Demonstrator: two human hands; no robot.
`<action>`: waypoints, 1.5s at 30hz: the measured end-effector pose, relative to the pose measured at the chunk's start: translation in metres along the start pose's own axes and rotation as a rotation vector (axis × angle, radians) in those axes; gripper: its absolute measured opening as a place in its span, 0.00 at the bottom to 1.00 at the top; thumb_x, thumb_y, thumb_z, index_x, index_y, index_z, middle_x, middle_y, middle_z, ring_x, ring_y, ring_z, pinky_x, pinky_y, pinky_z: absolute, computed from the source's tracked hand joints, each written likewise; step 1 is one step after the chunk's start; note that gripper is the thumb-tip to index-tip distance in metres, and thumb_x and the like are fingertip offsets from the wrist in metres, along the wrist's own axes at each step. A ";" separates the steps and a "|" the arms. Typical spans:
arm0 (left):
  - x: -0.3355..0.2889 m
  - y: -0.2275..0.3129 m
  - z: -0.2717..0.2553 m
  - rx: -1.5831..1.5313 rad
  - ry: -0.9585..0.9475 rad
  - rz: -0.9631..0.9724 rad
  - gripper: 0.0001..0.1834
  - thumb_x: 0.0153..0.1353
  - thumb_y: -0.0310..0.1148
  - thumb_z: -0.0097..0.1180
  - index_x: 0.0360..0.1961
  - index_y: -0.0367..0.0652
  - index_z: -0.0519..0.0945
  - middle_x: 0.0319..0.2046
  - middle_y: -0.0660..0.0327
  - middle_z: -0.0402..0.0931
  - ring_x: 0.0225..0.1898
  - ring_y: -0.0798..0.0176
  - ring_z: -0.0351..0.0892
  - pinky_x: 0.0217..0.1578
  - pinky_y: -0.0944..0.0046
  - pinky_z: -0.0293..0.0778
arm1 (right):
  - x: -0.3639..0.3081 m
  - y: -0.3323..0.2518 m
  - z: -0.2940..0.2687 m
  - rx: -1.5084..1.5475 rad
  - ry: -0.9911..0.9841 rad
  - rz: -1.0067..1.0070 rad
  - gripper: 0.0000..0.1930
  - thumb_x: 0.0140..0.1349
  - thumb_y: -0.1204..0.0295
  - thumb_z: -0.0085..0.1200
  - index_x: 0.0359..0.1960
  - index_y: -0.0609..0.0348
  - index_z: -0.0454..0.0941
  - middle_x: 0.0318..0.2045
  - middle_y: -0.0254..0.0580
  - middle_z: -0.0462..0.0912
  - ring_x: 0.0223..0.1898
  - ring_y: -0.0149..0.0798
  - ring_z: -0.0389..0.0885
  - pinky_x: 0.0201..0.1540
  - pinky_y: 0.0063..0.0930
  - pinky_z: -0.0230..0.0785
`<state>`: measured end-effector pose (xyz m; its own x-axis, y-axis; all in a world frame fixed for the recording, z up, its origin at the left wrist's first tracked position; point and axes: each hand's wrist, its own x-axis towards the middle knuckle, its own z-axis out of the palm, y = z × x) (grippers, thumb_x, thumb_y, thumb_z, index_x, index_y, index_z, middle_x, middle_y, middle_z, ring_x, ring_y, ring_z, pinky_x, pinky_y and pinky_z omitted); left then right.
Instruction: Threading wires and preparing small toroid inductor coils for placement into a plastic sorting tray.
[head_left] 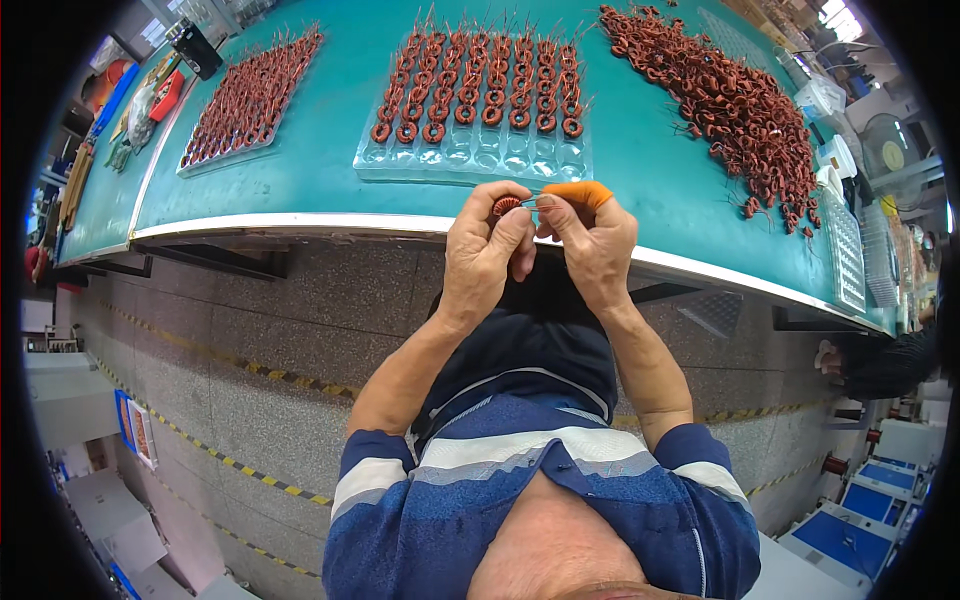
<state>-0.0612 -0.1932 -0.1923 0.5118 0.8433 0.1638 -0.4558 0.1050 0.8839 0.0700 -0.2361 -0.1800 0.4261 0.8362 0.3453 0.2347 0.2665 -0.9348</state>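
Observation:
Between the thumb and fingers of my left hand is a copper-wound toroidal coil. Its wire leads point right, toward my right hand, whose thumb and forefinger pinch them. An orange finger cover sits on one finger of the right hand. Both hands are held just over the table's near edge. Right beyond them lies a clear plastic tray with rows of similar coils, leads upright; several pockets along its near side hold none.
Another filled coil tray lies at the left of the green table. A large heap of loose coils spreads at the right. A black cup stands far left. Stacked clear trays are at the right end, where another person is partly visible.

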 end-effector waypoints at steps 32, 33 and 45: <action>0.005 0.019 -0.014 0.009 -0.258 0.014 0.15 0.65 0.31 0.54 0.47 0.38 0.65 0.26 0.61 0.70 0.24 0.68 0.73 0.25 0.69 0.71 | -0.004 -0.026 -0.002 0.188 -0.012 0.165 0.11 0.61 0.69 0.59 0.27 0.65 0.76 0.15 0.30 0.75 0.16 0.21 0.70 0.19 0.16 0.59; 0.005 0.013 -0.014 -0.157 -0.274 0.048 0.15 0.67 0.32 0.52 0.48 0.38 0.64 0.26 0.61 0.70 0.24 0.69 0.72 0.24 0.71 0.70 | -0.001 -0.024 -0.003 0.306 -0.063 0.249 0.11 0.61 0.68 0.60 0.27 0.64 0.76 0.15 0.30 0.75 0.16 0.21 0.69 0.18 0.15 0.59; 0.004 0.016 -0.017 -0.085 -0.184 -0.110 0.12 0.70 0.34 0.45 0.48 0.40 0.63 0.23 0.62 0.68 0.20 0.70 0.69 0.20 0.73 0.66 | -0.005 0.002 -0.008 0.467 -0.040 0.338 0.15 0.66 0.63 0.53 0.42 0.65 0.77 0.25 0.35 0.79 0.22 0.23 0.73 0.25 0.14 0.63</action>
<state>-0.0785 -0.1790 -0.1849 0.6827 0.7147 0.1522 -0.4453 0.2417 0.8621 0.0752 -0.2432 -0.1828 0.3745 0.9269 0.0262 -0.3234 0.1570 -0.9332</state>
